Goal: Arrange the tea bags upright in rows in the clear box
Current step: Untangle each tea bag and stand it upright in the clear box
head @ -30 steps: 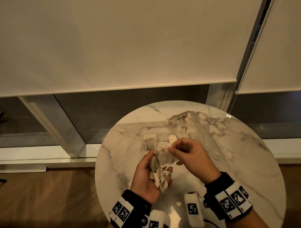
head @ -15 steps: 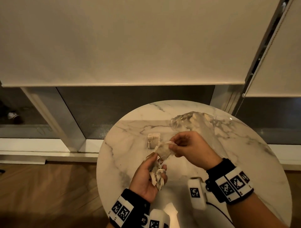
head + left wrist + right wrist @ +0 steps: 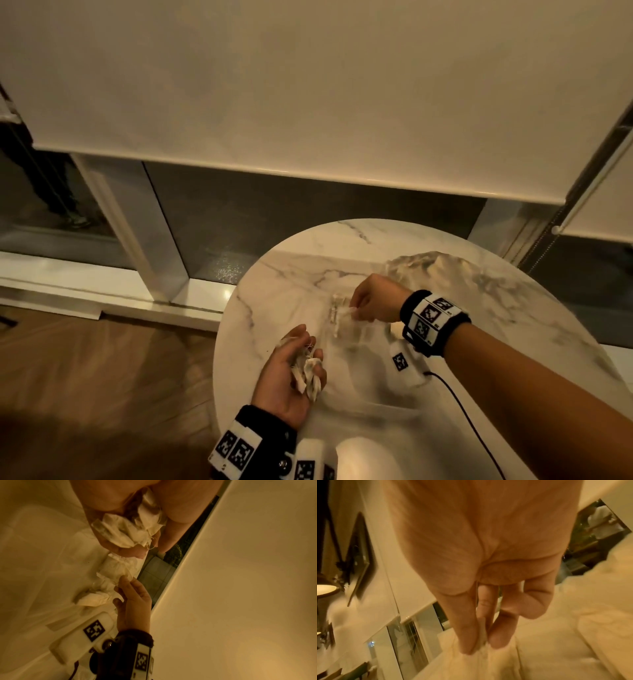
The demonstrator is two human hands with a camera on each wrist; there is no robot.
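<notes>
At about seven o'clock on the round marble surface (image 3: 513, 308), the left hand (image 3: 287, 371) lies palm up, its fingers (image 3: 317, 356) loosely curled around a bundle of crumpled tea bags (image 3: 306, 371) with their strings tangled together. The left wrist view shows the same bundle (image 3: 130, 534) pressed between palm and curled fingers, close to the lens. A black wristband with white marker blocks (image 3: 239, 445) wraps that wrist at the bottom edge of the head view. Toward the centre of the surface, the clear box (image 3: 352, 329) is faint and blurred; its walls are hard to trace, and I cannot tell how many bags already stand in it. A pale tea bag (image 3: 337, 308) shows at the box's far-left end, at roughly eleven o'clock from the left hand. Just right of it, the right hand (image 3: 375, 303) reaches down with its back upward, and the right wrist view shows the thumb and fingers (image 3: 467, 635) pressed together, pinching a single tea bag (image 3: 482, 638) at its top edge. In the left wrist view that hand (image 3: 135, 601) touches a pale cluster of bags (image 3: 109, 577) lying against the box. Further right, at about one o'clock on the surface, lies a crumpled clear plastic bag (image 3: 431, 270). Behind the surface hangs a cream roller blind (image 3: 308, 85) over dark window glass.
</notes>
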